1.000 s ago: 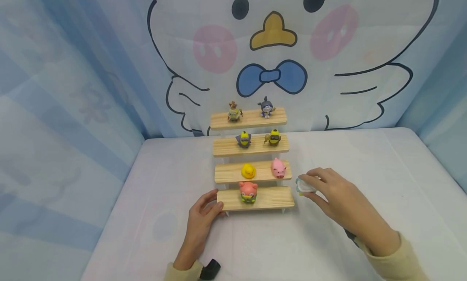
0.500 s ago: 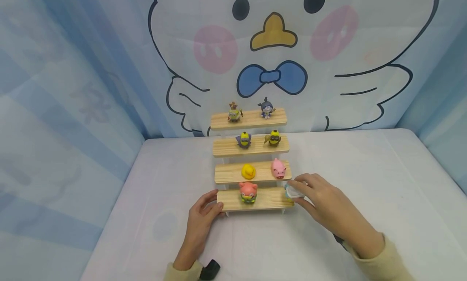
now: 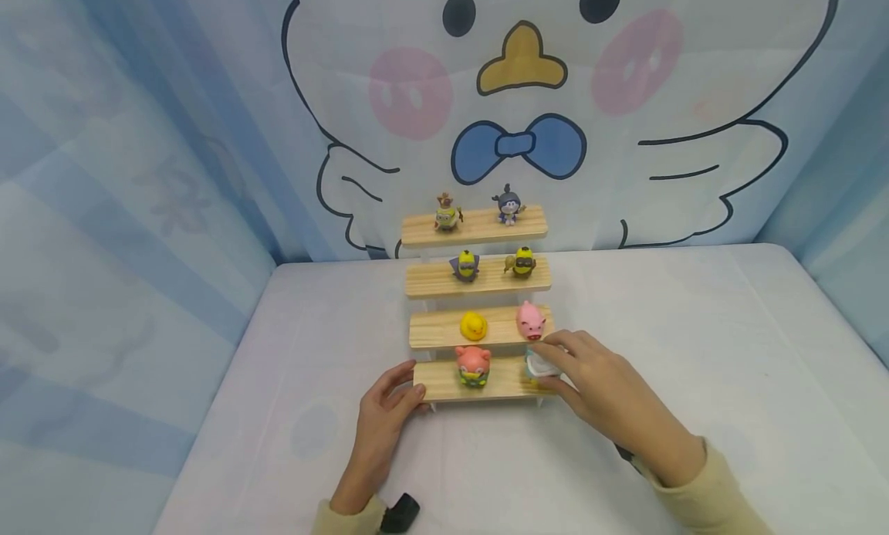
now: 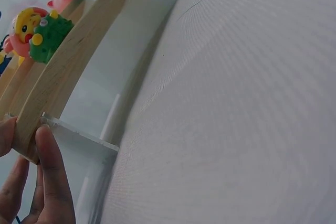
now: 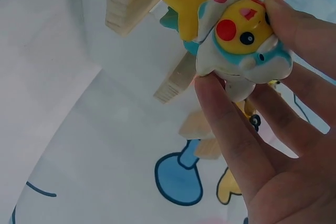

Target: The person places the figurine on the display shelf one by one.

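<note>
My right hand [image 3: 597, 384] pinches a toy figurine [image 5: 241, 40] between thumb and fingers. It has a yellow face with red cheeks and a white and light-blue hood. In the head view the figurine overlaps the right end of the lowest board of a wooden tiered display shelf [image 3: 434, 380]. Left of it on that board stands a pink-headed figurine [image 3: 473, 367] with a green lower part. My left hand [image 3: 385, 419] grips the left end of the same board, thumb on one face and fingers on the other, as the left wrist view shows.
On the tier above sit a yellow duck [image 3: 474, 326] and a pink pig [image 3: 531, 321]. Two yellow-headed figurines [image 3: 465, 265] share the tier behind. The top tier bears a crowned figurine [image 3: 447, 214] and a grey-hooded one [image 3: 509, 205]. A printed cloth [image 3: 521, 133] hangs behind the white table [image 3: 312, 326].
My right hand has moved left with the figurine, from beside the shelf to over the right end of the lowest board. The left hand keeps its grip in place.
</note>
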`<action>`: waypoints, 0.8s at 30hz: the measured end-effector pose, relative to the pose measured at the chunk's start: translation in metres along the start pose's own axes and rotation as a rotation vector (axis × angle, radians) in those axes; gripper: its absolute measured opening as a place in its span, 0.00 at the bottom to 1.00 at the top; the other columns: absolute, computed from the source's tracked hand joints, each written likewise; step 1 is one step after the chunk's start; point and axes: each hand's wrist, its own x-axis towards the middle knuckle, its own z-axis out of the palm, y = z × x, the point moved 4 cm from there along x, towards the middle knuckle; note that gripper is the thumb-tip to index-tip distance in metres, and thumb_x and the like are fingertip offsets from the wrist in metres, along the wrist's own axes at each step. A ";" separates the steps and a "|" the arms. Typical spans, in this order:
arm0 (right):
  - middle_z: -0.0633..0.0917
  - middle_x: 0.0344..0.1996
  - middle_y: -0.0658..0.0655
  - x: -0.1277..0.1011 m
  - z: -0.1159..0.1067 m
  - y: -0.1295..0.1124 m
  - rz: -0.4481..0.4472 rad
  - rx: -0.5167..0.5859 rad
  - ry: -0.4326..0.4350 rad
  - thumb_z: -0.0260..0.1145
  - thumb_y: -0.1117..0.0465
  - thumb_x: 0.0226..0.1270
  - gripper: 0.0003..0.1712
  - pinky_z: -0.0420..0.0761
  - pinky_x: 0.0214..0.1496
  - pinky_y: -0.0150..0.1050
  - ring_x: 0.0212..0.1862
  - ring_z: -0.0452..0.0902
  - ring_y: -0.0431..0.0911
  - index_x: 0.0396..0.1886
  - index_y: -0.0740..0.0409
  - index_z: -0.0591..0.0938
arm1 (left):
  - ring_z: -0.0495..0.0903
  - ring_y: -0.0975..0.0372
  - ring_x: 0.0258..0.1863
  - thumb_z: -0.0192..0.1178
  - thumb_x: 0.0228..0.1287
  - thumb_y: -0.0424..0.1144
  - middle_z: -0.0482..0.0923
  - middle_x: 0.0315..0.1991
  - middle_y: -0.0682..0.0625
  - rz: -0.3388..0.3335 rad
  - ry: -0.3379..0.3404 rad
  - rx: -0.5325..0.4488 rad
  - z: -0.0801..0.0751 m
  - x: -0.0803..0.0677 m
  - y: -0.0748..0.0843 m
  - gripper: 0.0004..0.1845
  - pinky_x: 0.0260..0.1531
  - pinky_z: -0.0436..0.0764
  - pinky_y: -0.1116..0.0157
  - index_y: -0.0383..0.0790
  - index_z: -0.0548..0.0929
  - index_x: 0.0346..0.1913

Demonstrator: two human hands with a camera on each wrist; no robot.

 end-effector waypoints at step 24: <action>0.85 0.48 0.58 0.014 0.010 -0.009 -0.006 0.022 0.027 0.77 0.56 0.57 0.24 0.86 0.49 0.46 0.49 0.82 0.50 0.53 0.60 0.84 | 0.82 0.61 0.43 0.70 0.62 0.38 0.73 0.60 0.39 -0.006 0.010 0.025 0.001 0.000 0.001 0.30 0.41 0.87 0.66 0.37 0.74 0.66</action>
